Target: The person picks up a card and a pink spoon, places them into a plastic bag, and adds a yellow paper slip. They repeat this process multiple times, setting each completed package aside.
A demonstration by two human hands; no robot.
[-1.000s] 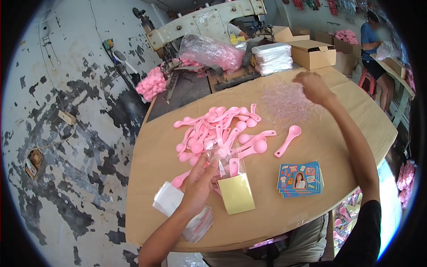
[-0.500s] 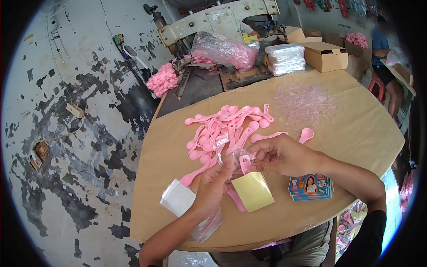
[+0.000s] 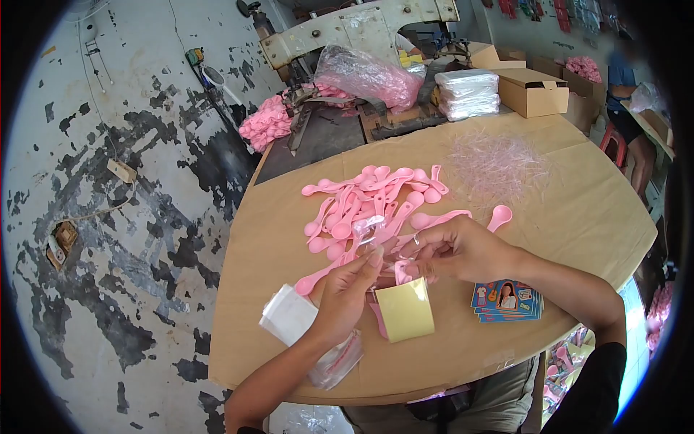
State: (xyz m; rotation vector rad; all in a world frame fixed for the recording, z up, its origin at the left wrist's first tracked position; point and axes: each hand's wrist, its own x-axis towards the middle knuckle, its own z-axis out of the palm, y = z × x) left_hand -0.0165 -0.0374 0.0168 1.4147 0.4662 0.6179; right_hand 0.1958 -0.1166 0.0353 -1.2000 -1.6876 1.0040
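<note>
A clear plastic bag is pinched between the thumb and fingers of my left hand. My right hand is closed on the bag's other side, by a pink spoon handle with a hole. Below the fingers hangs a plain yellow card under shiny film, with part of the pink spoon showing at its left edge. A heap of pink spoons lies just beyond my hands. White sheets and flat clear bags lie beside my left wrist.
Printed blue cards are stacked right of my hands. Thin clear plastic strips lie farther back. A machine, stacked clear packets and a cardboard box stand behind. Another person is at far right.
The bag's top edge has risen and spread above my left fingertips. The yellow card has swung slightly left and hangs straighter. Both hands stay close together.
</note>
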